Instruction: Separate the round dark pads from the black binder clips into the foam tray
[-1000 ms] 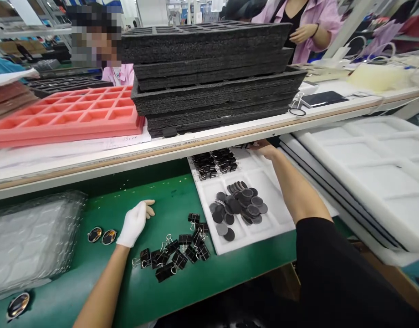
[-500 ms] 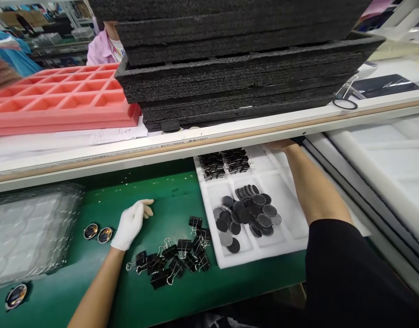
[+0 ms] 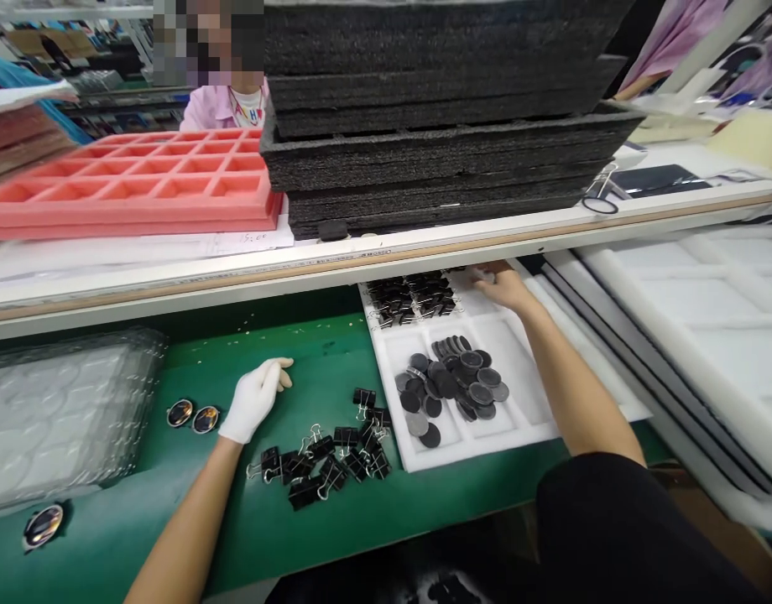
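My left hand, in a white glove with bare fingertips, rests over the green table. Its fingers are curled together, and what they hold, if anything, is hidden. Black binder clips lie in a loose pile to its right. My right hand reaches under the shelf edge to the back of a white foam tray; something small and whitish shows at its fingers, too unclear to name. In the tray are black round discs and, behind them, more binder clips.
A white shelf crosses above the table, bearing stacked black foam and a red divided tray. Clear plastic trays stand left, near round shiny pieces. White foam trays lean right. A person is behind the shelf.
My right hand has come partly out from under the shelf, so its fingers now show. My left hand keeps its curled pose. The view has shifted, and more of the person behind shows.
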The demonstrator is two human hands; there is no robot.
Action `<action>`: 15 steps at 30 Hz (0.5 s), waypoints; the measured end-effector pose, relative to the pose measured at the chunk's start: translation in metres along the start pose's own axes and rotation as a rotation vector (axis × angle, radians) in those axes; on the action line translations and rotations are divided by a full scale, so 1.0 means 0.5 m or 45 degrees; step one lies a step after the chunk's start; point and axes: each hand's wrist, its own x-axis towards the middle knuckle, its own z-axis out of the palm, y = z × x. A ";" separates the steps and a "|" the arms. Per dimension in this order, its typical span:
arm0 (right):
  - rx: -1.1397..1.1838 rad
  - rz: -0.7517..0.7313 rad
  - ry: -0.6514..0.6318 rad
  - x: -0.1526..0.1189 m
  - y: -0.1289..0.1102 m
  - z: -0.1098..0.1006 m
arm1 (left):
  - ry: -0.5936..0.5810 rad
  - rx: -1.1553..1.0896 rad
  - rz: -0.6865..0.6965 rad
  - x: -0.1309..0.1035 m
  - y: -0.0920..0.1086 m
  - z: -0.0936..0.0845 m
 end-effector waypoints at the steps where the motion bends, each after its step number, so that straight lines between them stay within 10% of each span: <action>1: 0.080 -0.051 -0.143 -0.031 -0.006 -0.013 | 0.000 -0.011 0.007 0.002 -0.001 0.001; 5: 0.093 -0.208 -0.797 -0.161 -0.039 -0.033 | 0.028 -0.152 0.128 -0.001 -0.007 0.012; 9: -0.065 -0.230 -0.744 -0.242 -0.053 -0.014 | -0.020 -0.150 0.303 -0.052 -0.009 0.013; 15: 0.105 0.025 -0.679 -0.238 -0.013 0.007 | 0.083 0.855 0.384 -0.176 -0.020 -0.100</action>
